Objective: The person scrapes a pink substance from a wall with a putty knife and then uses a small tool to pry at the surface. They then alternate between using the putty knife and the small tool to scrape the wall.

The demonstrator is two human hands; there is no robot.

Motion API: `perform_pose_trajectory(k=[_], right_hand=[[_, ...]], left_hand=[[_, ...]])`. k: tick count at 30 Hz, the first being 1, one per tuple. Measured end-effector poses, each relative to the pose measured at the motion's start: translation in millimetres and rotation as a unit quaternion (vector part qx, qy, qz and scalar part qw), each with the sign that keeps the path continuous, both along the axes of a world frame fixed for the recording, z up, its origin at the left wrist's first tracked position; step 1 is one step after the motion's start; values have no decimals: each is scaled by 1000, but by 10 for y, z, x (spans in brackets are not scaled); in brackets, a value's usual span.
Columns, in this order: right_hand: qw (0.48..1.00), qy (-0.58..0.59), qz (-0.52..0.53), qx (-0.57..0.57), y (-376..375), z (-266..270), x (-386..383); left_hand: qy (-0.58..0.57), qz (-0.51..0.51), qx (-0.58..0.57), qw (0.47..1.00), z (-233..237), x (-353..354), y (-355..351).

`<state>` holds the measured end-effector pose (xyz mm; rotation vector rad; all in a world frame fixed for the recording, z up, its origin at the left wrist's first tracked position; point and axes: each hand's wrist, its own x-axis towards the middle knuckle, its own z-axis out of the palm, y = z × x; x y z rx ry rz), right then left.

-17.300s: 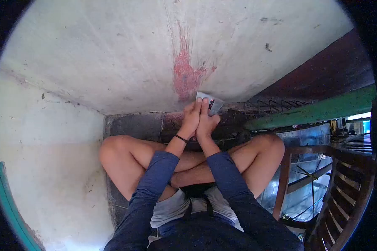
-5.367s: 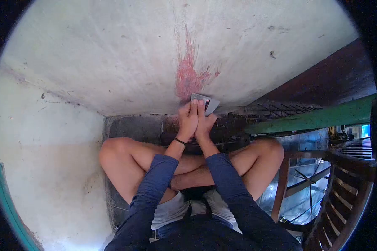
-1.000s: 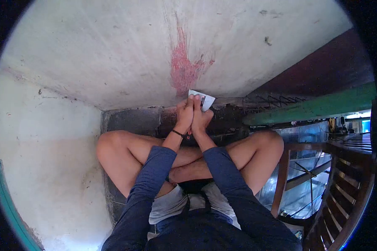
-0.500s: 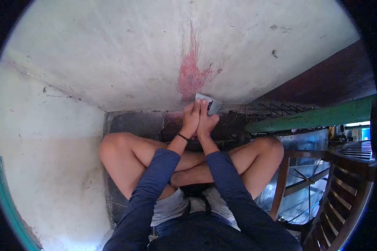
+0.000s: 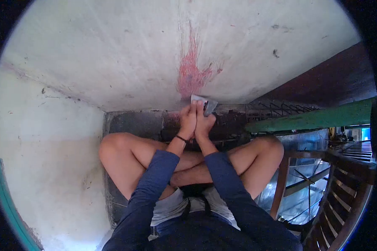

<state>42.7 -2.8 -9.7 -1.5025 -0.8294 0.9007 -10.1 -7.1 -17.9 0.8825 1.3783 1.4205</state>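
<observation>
Head view, left hand (image 5: 188,120), right hand (image 5: 203,122), grips clasped on scraper (image 5: 210,104), at red-stained wall (image 5: 113,54)

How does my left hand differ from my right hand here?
The left hand has a dark band at its wrist; the right hand has a bare wrist. The flat grey piece sticks out on the right hand's side, not the left hand's. Both press together, holding it against the wall below the red stain.
</observation>
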Motion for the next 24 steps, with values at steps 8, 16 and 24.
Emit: perform_pose_trajectory(k=[8,16,24], right_hand=[[999,6,-27,26,-17,-143,6],[996,57,21,-68,-9,-165,93],[998,45,18,-29,-45,41,118]], left_hand=[[66,4,-3,998,-209,-3,9],[105,8,8,994,63,27,-65],[82,-2,25,996,39,29,-11]])
